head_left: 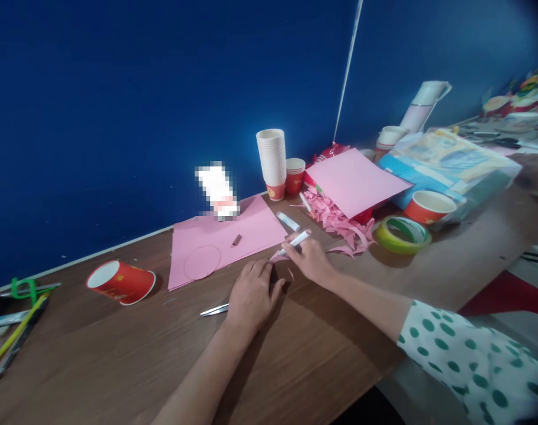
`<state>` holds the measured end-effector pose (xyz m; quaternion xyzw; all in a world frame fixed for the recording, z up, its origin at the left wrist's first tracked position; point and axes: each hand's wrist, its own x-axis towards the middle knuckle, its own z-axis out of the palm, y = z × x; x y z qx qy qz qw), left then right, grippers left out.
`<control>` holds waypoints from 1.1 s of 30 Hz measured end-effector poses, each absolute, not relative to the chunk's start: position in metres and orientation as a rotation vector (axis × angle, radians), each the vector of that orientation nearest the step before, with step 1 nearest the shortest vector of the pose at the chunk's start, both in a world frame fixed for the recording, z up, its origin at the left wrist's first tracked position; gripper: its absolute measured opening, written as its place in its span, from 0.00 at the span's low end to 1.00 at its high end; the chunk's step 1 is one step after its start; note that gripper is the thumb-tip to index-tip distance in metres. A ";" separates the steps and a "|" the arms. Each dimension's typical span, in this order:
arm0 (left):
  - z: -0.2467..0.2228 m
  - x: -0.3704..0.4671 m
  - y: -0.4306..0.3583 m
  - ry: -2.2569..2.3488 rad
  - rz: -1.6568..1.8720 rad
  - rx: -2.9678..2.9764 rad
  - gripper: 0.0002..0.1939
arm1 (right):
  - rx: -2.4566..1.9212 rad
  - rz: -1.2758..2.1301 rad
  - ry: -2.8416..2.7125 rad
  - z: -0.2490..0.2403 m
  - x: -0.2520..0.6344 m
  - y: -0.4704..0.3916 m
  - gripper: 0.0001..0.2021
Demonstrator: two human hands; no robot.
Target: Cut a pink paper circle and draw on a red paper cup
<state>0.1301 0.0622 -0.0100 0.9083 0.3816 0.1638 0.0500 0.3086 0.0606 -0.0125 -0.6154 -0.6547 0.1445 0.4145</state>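
Note:
My left hand (253, 292) rests palm down on the wooden table (163, 360), thumb apart, its fingertips at the near end of a small pink paper strip (276, 256). The metal blades of what looks like scissors (214, 310) stick out from beneath it; the handles are hidden. Pinched in my right hand (312, 260) is a white glue stick (301, 238), tilted, its lower end at the strip. Just beyond lies another short white tube (288, 221). Pink sheets (246, 221), with a drawn circle and a small brown piece (236, 240) on top, lie beyond my left hand.
An orange-red paper cup (130, 283) lies tipped at left, near pens (19, 330). Stacked cups (271, 162) stand by the blue wall. At right are pink shreds (335, 215), a pink sheet (355, 180), yellow-green tape (403, 236), an upright cup (428, 208) and a plastic package (455, 156).

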 end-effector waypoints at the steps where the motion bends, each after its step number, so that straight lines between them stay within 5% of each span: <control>1: -0.010 0.130 0.062 1.163 0.499 2.766 0.20 | -1.546 0.358 -1.650 -0.013 0.309 0.061 0.10; 33: -0.011 0.130 0.063 1.175 0.499 2.765 0.21 | -1.572 0.338 -1.626 -0.010 0.307 0.060 0.09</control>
